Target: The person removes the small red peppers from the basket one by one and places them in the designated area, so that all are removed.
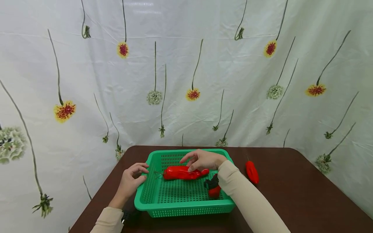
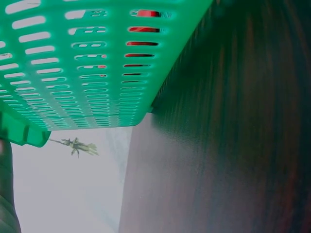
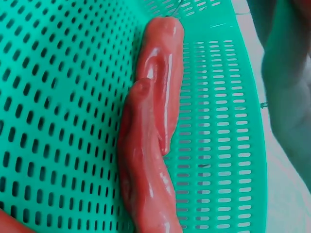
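Note:
A green plastic basket point(image 1: 186, 210) with slotted walls stands on the table. My left hand point(image 1: 131, 181) holds its left rim, fingertips over the edge and thumb beside it; most of that hand is outside the left wrist view. Two glossy red peppers lie end to end inside: one pepper point(image 3: 163, 73) toward the left wall, another pepper point(image 3: 146, 179) partly overlapping it. Over them hovers my right hand point(image 1: 205, 159), fingers loosely bent with nothing between them. Another red piece point(image 1: 214, 192) shows in the basket's right part, partly hidden by the dark wrist camera.
One more red pepper point(image 1: 252, 172) lies on the dark brown table point(image 1: 297, 194), right of the basket and beyond my right forearm. Behind the table hangs a pale cloth point(image 1: 175, 113) printed with flowers.

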`<state>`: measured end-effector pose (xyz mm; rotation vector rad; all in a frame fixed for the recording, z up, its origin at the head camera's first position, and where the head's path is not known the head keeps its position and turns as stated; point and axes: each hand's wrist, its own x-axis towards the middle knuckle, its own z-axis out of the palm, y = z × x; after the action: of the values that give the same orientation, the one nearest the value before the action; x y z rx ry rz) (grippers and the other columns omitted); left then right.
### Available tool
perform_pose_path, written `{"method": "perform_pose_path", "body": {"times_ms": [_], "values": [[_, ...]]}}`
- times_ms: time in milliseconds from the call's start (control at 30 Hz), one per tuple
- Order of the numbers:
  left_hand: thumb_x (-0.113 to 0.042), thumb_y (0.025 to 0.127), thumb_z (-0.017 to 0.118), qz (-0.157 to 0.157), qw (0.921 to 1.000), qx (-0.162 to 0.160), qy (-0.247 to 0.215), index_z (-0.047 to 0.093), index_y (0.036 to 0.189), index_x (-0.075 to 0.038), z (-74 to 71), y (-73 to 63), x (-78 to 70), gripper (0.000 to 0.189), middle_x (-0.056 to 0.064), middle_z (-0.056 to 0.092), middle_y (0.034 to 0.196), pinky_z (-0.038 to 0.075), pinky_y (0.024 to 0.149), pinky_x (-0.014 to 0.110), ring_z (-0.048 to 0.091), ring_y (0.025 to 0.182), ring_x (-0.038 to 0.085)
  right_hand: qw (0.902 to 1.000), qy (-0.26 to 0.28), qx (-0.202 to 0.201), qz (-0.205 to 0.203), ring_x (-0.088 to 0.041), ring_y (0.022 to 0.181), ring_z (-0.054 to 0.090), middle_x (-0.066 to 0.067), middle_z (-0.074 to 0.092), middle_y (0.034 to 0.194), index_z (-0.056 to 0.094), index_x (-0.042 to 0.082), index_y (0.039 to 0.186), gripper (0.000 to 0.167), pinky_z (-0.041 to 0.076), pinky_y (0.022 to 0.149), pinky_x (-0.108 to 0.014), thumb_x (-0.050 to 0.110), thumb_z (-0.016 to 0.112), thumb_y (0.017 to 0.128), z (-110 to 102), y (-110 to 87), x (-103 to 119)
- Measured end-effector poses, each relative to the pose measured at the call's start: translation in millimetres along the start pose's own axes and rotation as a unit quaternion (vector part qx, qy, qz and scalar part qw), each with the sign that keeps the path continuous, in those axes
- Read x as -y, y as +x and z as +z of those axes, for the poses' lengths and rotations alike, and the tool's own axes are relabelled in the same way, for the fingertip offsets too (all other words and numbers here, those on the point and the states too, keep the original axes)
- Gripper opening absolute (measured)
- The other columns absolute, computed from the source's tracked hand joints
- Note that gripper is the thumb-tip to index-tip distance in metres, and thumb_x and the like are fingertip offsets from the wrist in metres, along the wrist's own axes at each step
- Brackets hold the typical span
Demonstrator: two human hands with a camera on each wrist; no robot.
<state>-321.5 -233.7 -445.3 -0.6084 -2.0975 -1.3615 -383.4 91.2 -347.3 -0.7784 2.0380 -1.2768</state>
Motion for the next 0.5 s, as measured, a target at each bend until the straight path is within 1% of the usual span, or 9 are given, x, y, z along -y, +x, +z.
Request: {"method": "perform_pose_path", "body": {"times_ms": [100,200,367,500], "values": [[0.016,0.083,0.06,0.0,1.0,-0.001,0.001,0.072,0.087,-0.005,-0.8,0.8,-1.2,0.025,0.018,0.068,0.112,0.053,0.083,0.026,0.058,0.109,-0.006,1.0,0.0,-0.008,0.001,-0.019,0.077,0.066,-0.009,0.075,0.093,0.063,0.007,0.13,0.039,0.057,0.073,-0.034,-0.002,0.061,0.092,0,0.0,0],[0.016,0.083,0.06,0.001,1.0,0.002,0.004,0.072,0.087,-0.006,-1.1,0.9,-1.6,0.025,0.018,0.068,0.112,0.053,0.082,0.027,0.057,0.109,-0.007,0.9999,-0.006,-0.001,0.016,-0.021,0.082,0.069,-0.009,0.074,0.09,0.06,0.003,0.134,0.041,0.059,0.078,-0.039,-0.002,0.059,0.093,1,0.6,-1],[0.016,0.084,0.06,0.001,1.0,0.001,-0.001,0.072,0.087,-0.007,-1.0,0.7,-1.6,0.026,0.018,0.068,0.113,0.053,0.082,0.025,0.057,0.11,-0.008,0.9989,-0.024,0.012,0.038,-0.018,0.083,0.068,-0.009,0.073,0.092,0.057,-0.002,0.136,0.042,0.06,0.079,-0.042,0.002,0.062,0.094,6,4.1,-5],[0.015,0.083,0.06,-0.001,1.0,0.001,-0.004,0.072,0.087,-0.007,-1.1,1.3,-2.1,0.026,0.018,0.068,0.113,0.052,0.082,0.024,0.057,0.11,-0.008,0.9957,-0.051,0.016,0.076,-0.019,0.086,0.068,-0.01,0.073,0.1,0.059,-0.002,0.131,0.041,0.06,0.08,-0.042,0.007,0.067,0.092,12,7.3,-9]]}}
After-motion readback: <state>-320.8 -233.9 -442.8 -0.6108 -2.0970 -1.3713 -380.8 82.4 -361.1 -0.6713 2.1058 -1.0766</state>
